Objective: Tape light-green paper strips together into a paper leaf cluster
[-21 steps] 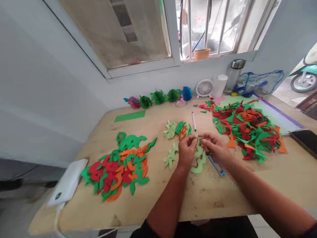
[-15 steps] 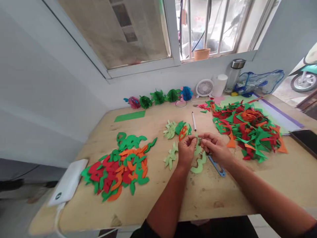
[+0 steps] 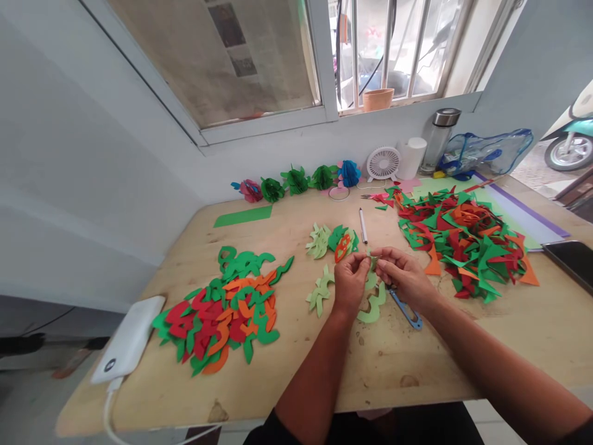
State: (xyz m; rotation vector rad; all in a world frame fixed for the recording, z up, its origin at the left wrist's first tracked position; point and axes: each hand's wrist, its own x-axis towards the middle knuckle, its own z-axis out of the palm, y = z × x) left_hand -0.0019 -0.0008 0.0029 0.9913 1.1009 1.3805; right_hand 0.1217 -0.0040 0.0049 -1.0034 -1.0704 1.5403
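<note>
My left hand (image 3: 352, 278) and my right hand (image 3: 402, 276) are close together over the table, fingers pinched on a small light green paper piece (image 3: 372, 262), mostly hidden by the fingertips. Under and just in front of them lies a wavy light green cutout (image 3: 372, 309). Beside my right hand rests a blue cutter (image 3: 406, 309). Left of my left hand are light green leaf-shaped cutouts (image 3: 319, 293). Behind the hands sit another light green bunch (image 3: 318, 241), a green and orange paper piece (image 3: 343, 242) and a white pen (image 3: 363, 226).
Red, orange and green cutouts (image 3: 217, 321) are heaped at left, paper scraps (image 3: 467, 238) at right. A white power bank (image 3: 127, 340) lies at the left edge, a phone (image 3: 572, 262) at the right. Paper figures (image 3: 295, 180), a fan (image 3: 383, 164) and a bottle (image 3: 437, 142) line the wall.
Both hands stay in nearly the same place. The fingers of my left hand have closed in a little, and less of the light green piece shows between the hands.
</note>
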